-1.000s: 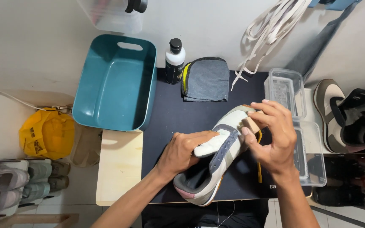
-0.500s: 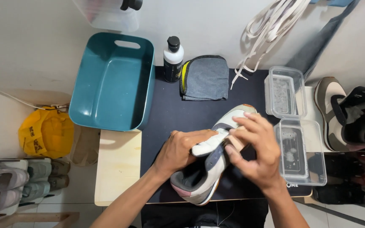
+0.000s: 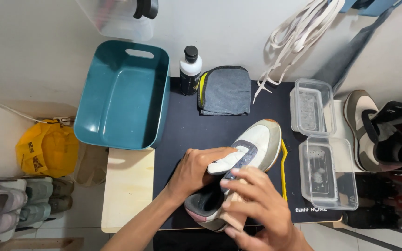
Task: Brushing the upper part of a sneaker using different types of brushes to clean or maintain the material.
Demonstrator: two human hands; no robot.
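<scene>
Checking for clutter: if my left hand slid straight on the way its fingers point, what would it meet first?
The left hand points right across the sneaker; past its toe, probably the yellow-handled tool, then the clear plastic container.

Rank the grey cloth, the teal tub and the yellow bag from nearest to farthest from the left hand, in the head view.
From the left hand:
1. Grey cloth, above it on the dark mat.
2. Teal tub, up and to its left.
3. Yellow bag, far left on the floor.

both hands (image 3: 196,169) (image 3: 257,209) grip sneaker (image 3: 257,144) on black mat (image 3: 266,104), teal tub (image 3: 122,93) nearby.
</scene>
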